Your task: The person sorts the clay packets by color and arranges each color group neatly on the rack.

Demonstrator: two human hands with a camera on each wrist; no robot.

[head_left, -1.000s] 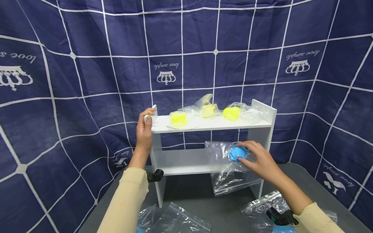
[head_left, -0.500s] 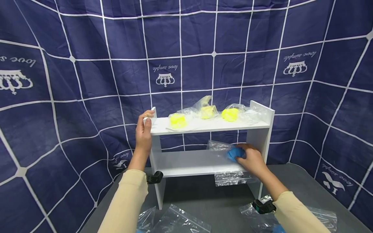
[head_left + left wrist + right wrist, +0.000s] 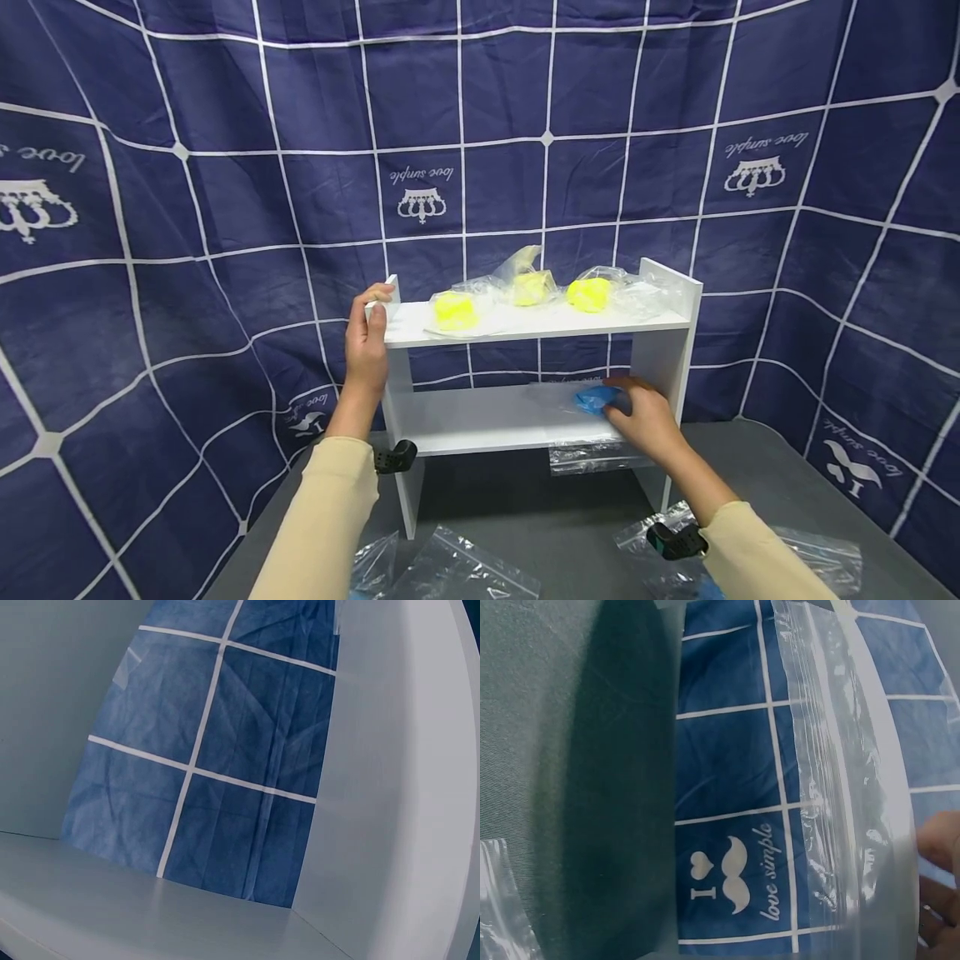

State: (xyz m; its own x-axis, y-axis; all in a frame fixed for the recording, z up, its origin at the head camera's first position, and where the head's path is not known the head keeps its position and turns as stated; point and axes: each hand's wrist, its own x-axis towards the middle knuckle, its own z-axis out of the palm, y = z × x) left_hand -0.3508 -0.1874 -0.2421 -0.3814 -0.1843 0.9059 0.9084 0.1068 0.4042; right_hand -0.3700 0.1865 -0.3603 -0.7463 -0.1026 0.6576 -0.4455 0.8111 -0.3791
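Note:
My left hand grips the upper left side panel of a small white two-tier shelf, thumb in front and fingers over its top. On the lower tier lies a clear zip bag with a blue lump inside; its zip edge hangs over the tier's front. My right hand holds the lump at its right side between thumb and fingers. In the right wrist view, only some fingers show at the right edge, beside the hanging zip bag. The left hand is outside its wrist view.
On the top tier sit several bagged yellow lumps. More clear zip bags lie on the dark table, one at front left and others at front right. A blue grid-patterned cloth hangs behind the shelf.
My right hand has lowered the bagged blue lump from in front of the shelf onto the lower tier, then shifted slightly left. The left hand keeps its grip on the side panel.

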